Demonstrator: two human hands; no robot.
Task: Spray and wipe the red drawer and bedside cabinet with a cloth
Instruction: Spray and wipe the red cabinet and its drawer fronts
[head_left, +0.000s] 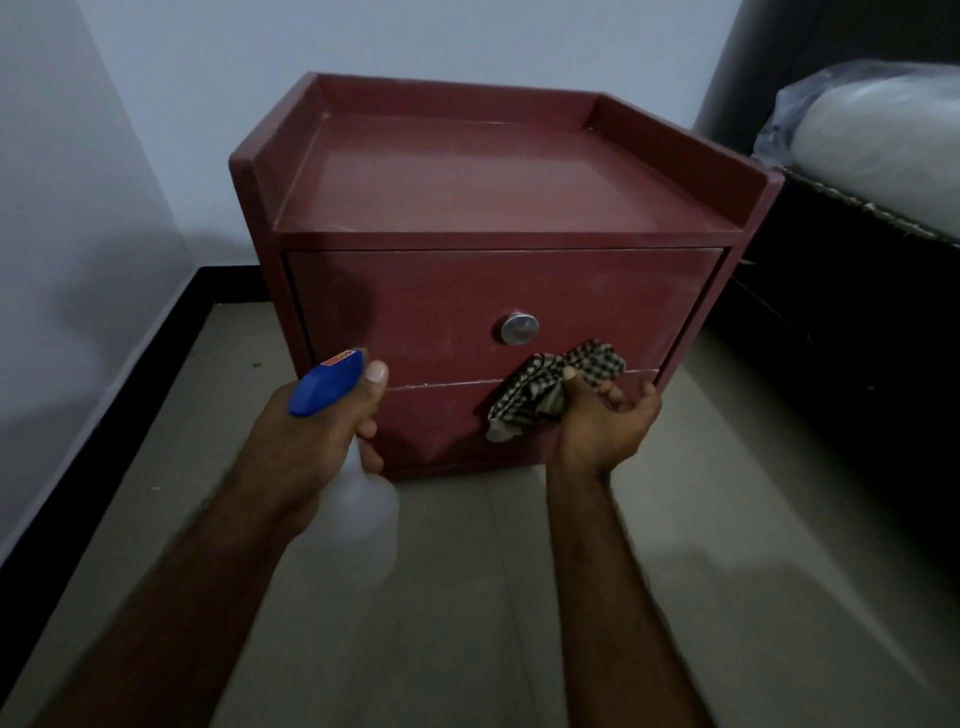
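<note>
A red bedside cabinet (498, 171) with a raised rim on three sides stands on the floor against the wall. Its upper red drawer (426, 306) is closed and has a round metal knob (518, 328); a darker patch shows on the drawer's left part. My left hand (327, 421) grips a translucent spray bottle (363, 509) with a blue head (324, 384), its nozzle pointing at the drawer front. My right hand (602, 421) holds a crumpled checked cloth (550, 387) in front of the lower drawer, covering most of that drawer's knob.
A dark bed frame (831, 322) with a plastic-wrapped mattress (883, 140) stands close to the cabinet's right side. White walls meet behind the cabinet, with a black skirting (130, 364) along the left. The floor (519, 597) is grey tile.
</note>
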